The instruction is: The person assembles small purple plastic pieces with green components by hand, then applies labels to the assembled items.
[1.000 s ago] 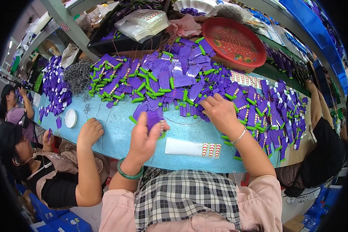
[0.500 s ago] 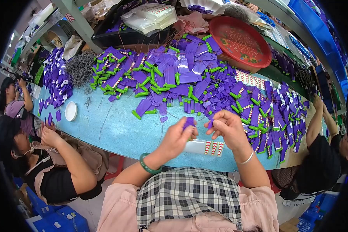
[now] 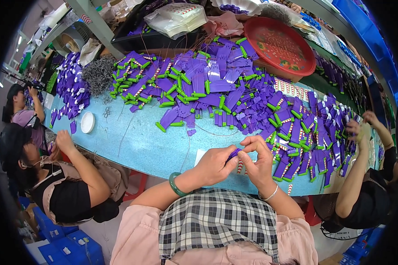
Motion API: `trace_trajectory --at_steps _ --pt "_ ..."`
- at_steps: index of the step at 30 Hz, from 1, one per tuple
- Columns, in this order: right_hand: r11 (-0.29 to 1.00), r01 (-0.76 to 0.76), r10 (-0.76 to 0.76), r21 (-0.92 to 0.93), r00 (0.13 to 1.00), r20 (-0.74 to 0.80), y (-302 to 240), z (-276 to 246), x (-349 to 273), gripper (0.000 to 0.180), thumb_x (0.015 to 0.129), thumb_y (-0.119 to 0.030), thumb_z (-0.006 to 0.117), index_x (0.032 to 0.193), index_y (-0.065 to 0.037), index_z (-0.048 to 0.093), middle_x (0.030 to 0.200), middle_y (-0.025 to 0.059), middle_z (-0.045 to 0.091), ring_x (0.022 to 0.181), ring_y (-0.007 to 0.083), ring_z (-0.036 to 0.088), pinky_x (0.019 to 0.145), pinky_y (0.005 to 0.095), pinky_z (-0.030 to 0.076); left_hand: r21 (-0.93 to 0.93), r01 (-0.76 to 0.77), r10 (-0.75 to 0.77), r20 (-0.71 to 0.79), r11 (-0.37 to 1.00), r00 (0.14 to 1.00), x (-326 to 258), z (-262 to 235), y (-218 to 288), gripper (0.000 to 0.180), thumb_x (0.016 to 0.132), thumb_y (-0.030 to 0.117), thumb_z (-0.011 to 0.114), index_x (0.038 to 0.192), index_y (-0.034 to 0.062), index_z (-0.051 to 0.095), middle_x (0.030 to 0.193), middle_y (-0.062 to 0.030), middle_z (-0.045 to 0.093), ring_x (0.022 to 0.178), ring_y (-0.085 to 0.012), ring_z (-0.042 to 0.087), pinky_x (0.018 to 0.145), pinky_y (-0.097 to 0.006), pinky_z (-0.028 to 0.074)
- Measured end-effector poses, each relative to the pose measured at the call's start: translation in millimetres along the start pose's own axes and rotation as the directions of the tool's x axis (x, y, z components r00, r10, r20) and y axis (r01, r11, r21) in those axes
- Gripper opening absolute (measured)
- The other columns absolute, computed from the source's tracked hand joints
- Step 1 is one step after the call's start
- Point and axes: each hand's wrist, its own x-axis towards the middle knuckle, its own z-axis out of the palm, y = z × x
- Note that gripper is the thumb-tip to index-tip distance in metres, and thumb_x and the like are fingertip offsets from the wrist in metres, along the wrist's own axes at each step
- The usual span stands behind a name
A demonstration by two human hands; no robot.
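Observation:
My left hand [image 3: 213, 167] and my right hand [image 3: 258, 164] meet above the near edge of the blue table. Between their fingertips sits a small purple plastic piece [image 3: 234, 153], which both pinch; much of it is hidden by the fingers. Partly covered beneath the hands lies a sticker strip with red-and-white chevrons [image 3: 240, 167]. Just beyond, a row of small purple pieces [image 3: 224, 119] borders a large heap of flat purple parts with green ends [image 3: 194, 86].
A red basin [image 3: 281, 46] stands at the back, beside a clear plastic bag [image 3: 174, 20]. Left of the heap are a tangle of grey wire pieces [image 3: 100, 73], a white dish [image 3: 87, 122] and small scissors [image 3: 106, 112]. Co-workers sit on both sides; a person's arm [image 3: 356, 161] reaches in at right.
My hands have come together, and both now pinch at one purple piece, where each held purple apart before. The right co-worker's hands have moved. The whole view has shifted slightly.

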Motion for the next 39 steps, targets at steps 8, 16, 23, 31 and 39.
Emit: trace_trajectory --at_steps 8,16,23,31,39 --pt "0.998 0.039 -0.031 -0.047 0.985 0.169 1 -8 6 0.017 0.078 -0.009 0.067 0.074 -0.002 0.053 0.067 0.0069 0.052 0.062 0.0198 0.049 0.057 0.0317 0.039 -0.082 0.083 -0.076 0.082 0.993 0.994 4 3 10 0.022 0.091 0.02 0.049 0.083 0.0013 0.057 0.065 -0.0138 0.063 0.062 -0.0326 0.063 0.057 -0.041 0.047" --pt "0.986 0.013 0.024 -0.167 0.975 0.22 1 -41 34 0.017 0.078 -0.009 0.069 0.074 -0.001 0.054 0.066 0.0079 0.052 0.059 0.0202 0.051 0.054 0.0319 0.04 -0.153 0.043 -0.029 0.093 0.987 0.995 40 8 8 0.024 0.091 0.02 0.047 0.08 0.0019 0.058 0.059 -0.0094 0.063 0.056 -0.0272 0.063 0.056 -0.038 0.049" --pt "0.946 0.142 -0.09 -0.291 0.979 0.185 -16 -72 66 0.015 0.077 -0.008 0.07 0.075 -0.001 0.057 0.066 0.0078 0.052 0.057 0.02 0.051 0.052 0.0318 0.041 -0.162 -0.074 0.087 0.075 0.984 0.993 72 -4 20 0.022 0.089 0.024 0.053 0.086 0.0033 0.058 0.063 -0.0098 0.064 0.057 -0.0282 0.063 0.054 -0.04 0.048" --pt "0.438 0.15 -0.169 -0.887 0.982 0.082 -4 -127 94 0.018 0.074 -0.013 0.072 0.089 -0.006 0.065 0.084 0.0082 0.057 0.078 0.0268 0.058 0.066 0.0356 0.049 0.906 0.023 0.083 -0.064 0.422 0.994 82 -77 -47 0.028 0.077 0.014 0.063 0.104 0.0081 0.057 0.072 -0.0089 0.063 0.064 -0.0282 0.064 0.05 -0.038 0.049" --pt "0.717 0.262 0.057 -0.646 0.901 0.429 4 -29 -7 0.024 0.066 -0.017 0.074 0.087 -0.01 0.063 0.087 0.0054 0.057 0.082 0.0242 0.056 0.07 0.0365 0.047 0.268 -0.046 0.14 -0.344 0.962 0.928 42 -72 -13 0.016 0.086 0.006 0.052 0.098 0.0038 0.062 0.079 -0.0077 0.065 0.06 -0.0186 0.064 0.055 -0.027 0.049"
